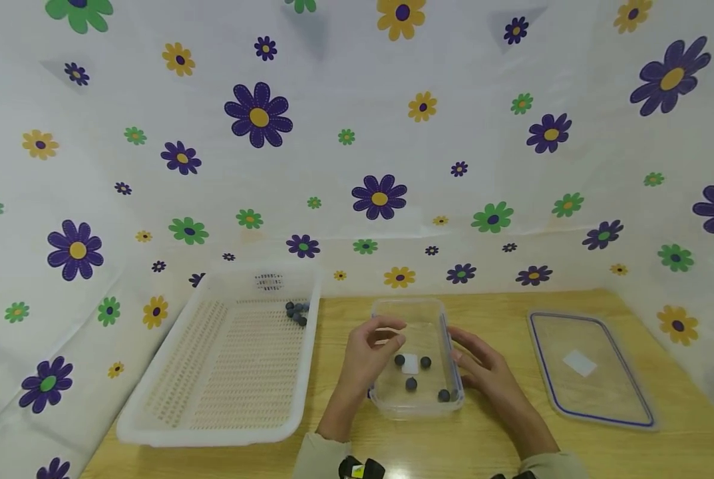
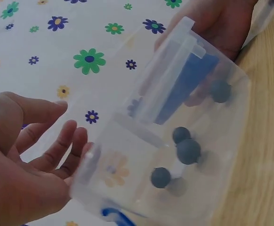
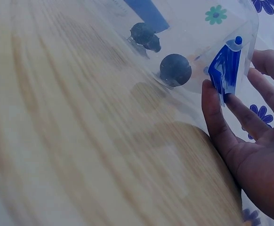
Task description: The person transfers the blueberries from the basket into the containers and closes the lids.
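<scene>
A clear plastic food container point(image 1: 416, 414) stands uncovered on the table, with several blueberries point(image 1: 411, 384) spread over its bottom. My left hand point(image 1: 370, 352) is over the container's left rim, thumb and fingers bent loosely and apart. Nothing shows between those fingers in the left wrist view, where the hand point(image 2: 28, 146) is beside the container wall. Along the right side, my right hand point(image 1: 485, 366) rests against the container. The right wrist view has its fingertips at a blue side clip point(image 3: 226, 68), touching it without a visible grip.
To the left stands a white perforated plastic basket point(image 1: 213, 436) with a small cluster of blueberries point(image 1: 297, 311) in its far right corner. A clear lid with a blue seal point(image 1: 596, 392) lies flat at the right. Flower-printed sheeting point(image 1: 333, 166) surrounds the wooden table point(image 1: 488, 446).
</scene>
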Tool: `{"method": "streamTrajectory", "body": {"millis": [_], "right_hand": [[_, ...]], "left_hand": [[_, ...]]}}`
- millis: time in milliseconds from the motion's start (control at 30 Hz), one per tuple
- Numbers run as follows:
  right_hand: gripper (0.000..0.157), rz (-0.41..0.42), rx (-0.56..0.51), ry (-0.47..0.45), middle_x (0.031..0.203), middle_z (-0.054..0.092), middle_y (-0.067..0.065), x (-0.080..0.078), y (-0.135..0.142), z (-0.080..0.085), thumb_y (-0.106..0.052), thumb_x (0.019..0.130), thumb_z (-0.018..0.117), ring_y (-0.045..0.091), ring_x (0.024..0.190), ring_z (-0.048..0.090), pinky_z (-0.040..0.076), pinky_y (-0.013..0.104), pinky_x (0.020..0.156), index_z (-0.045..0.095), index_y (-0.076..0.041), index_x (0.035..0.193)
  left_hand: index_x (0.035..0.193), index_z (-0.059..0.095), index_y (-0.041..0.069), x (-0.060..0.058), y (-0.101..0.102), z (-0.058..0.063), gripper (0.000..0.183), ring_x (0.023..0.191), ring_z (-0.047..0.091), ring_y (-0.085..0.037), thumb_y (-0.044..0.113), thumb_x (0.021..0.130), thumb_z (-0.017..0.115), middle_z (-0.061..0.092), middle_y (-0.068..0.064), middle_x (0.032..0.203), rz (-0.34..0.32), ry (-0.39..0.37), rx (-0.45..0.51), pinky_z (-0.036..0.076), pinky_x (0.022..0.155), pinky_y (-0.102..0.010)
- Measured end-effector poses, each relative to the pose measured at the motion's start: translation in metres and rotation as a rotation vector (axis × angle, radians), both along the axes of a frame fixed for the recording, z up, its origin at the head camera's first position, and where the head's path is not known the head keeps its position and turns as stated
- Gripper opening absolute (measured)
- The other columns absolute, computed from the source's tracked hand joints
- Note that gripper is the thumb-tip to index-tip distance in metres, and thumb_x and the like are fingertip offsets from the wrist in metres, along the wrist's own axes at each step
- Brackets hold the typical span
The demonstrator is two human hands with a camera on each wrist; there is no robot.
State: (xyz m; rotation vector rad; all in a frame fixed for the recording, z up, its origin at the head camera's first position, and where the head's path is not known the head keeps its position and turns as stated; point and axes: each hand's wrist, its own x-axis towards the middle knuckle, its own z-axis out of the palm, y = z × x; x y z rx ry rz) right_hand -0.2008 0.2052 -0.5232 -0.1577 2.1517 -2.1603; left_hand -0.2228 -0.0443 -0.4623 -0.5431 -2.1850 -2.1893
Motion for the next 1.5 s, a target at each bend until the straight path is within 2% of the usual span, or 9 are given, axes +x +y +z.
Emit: {"method": "streamTrajectory", "body": {"millis": [133, 300, 467, 567, 633, 800, 1033, 1300, 1500], "right_hand": [[0.052, 0.011, -0.014, -0.002, 0.164, 0.032, 0.014, 0.0, -0.004, -0.001, -0.027, 0.107, 0.058, 0.04, 0.133, 0.051, 0.058, 0.044, 0.09, 0.043, -0.014, 0.155], [0.053, 0.011, -0.033, 0.004, 0.163, 0.033, 0.013, -0.001, -0.003, 0.001, -0.026, 0.106, 0.059, 0.04, 0.133, 0.051, 0.057, 0.044, 0.091, 0.044, -0.014, 0.155], [0.052, 0.015, -0.031, 0.015, 0.163, 0.034, 0.014, 0.001, -0.001, 0.001, -0.024, 0.107, 0.058, 0.042, 0.134, 0.05, 0.057, 0.043, 0.09, 0.043, -0.012, 0.155], [0.052, 0.008, -0.025, 0.017, 0.163, 0.034, 0.014, 0.002, 0.0, 0.002, -0.025, 0.107, 0.058, 0.042, 0.133, 0.05, 0.057, 0.042, 0.09, 0.044, -0.012, 0.155], [0.052, 0.003, -0.021, 0.018, 0.163, 0.034, 0.014, 0.002, 0.001, 0.002, -0.026, 0.107, 0.058, 0.042, 0.133, 0.051, 0.058, 0.043, 0.09, 0.044, -0.012, 0.155], [0.052, -0.015, -0.024, 0.008, 0.163, 0.035, 0.012, 0.003, 0.004, 0.003, -0.026, 0.106, 0.059, 0.04, 0.131, 0.053, 0.058, 0.044, 0.089, 0.045, -0.014, 0.154], [0.052, 0.017, -0.039, 0.006, 0.163, 0.034, 0.014, 0.001, 0.002, 0.0, -0.026, 0.106, 0.058, 0.043, 0.132, 0.051, 0.058, 0.045, 0.09, 0.044, -0.013, 0.155], [0.052, 0.005, -0.044, -0.008, 0.163, 0.034, 0.013, 0.001, 0.0, 0.0, -0.026, 0.106, 0.06, 0.043, 0.132, 0.052, 0.058, 0.045, 0.089, 0.045, -0.013, 0.154], [0.052, -0.006, -0.039, -0.012, 0.163, 0.034, 0.013, 0.002, 0.0, 0.001, -0.026, 0.106, 0.06, 0.043, 0.132, 0.051, 0.058, 0.044, 0.089, 0.046, -0.013, 0.154]], "left_hand": [[0.116, 0.071, 0.002, 0.011, -0.013, 0.02, 0.02, 0.106, 0.066, -0.032, 0.005, 0.096, 0.071, 0.067, -0.014, 0.122, -0.025, 0.007, -0.05, 0.057, 0.082, -0.026], [0.124, 0.07, 0.006, 0.019, -0.032, 0.067, 0.025, 0.107, 0.066, -0.026, 0.007, 0.099, 0.068, 0.067, -0.01, 0.125, -0.087, 0.061, -0.178, 0.056, 0.083, -0.028], [0.126, 0.068, 0.006, 0.006, -0.06, 0.106, 0.026, 0.115, 0.065, -0.03, 0.008, 0.1, 0.066, 0.066, -0.009, 0.128, -0.1, 0.124, -0.271, 0.056, 0.094, -0.04], [0.126, 0.067, 0.006, -0.009, -0.079, 0.117, 0.026, 0.115, 0.066, -0.03, 0.012, 0.101, 0.066, 0.067, -0.009, 0.127, -0.062, 0.142, -0.323, 0.054, 0.096, -0.043], [0.127, 0.067, 0.005, -0.021, -0.092, 0.118, 0.027, 0.113, 0.066, -0.029, 0.014, 0.101, 0.066, 0.067, -0.01, 0.128, -0.041, 0.141, -0.35, 0.054, 0.095, -0.041], [0.13, 0.064, 0.001, -0.05, -0.123, 0.109, 0.029, 0.118, 0.062, -0.032, 0.013, 0.103, 0.063, 0.064, -0.016, 0.131, 0.054, 0.098, -0.378, 0.053, 0.094, -0.033], [0.131, 0.062, -0.002, -0.072, -0.157, 0.081, 0.03, 0.121, 0.058, -0.033, 0.012, 0.105, 0.059, 0.06, -0.021, 0.135, 0.204, -0.048, -0.431, 0.05, 0.096, -0.033], [0.128, 0.061, -0.007, -0.1, -0.179, 0.03, 0.029, 0.119, 0.059, -0.038, 0.006, 0.103, 0.058, 0.059, -0.027, 0.132, 0.237, -0.175, -0.485, 0.05, 0.1, -0.049], [0.126, 0.063, -0.009, -0.109, -0.187, 0.005, 0.029, 0.116, 0.06, -0.041, 0.002, 0.099, 0.062, 0.063, -0.027, 0.126, 0.231, -0.24, -0.565, 0.051, 0.096, -0.053]]}}
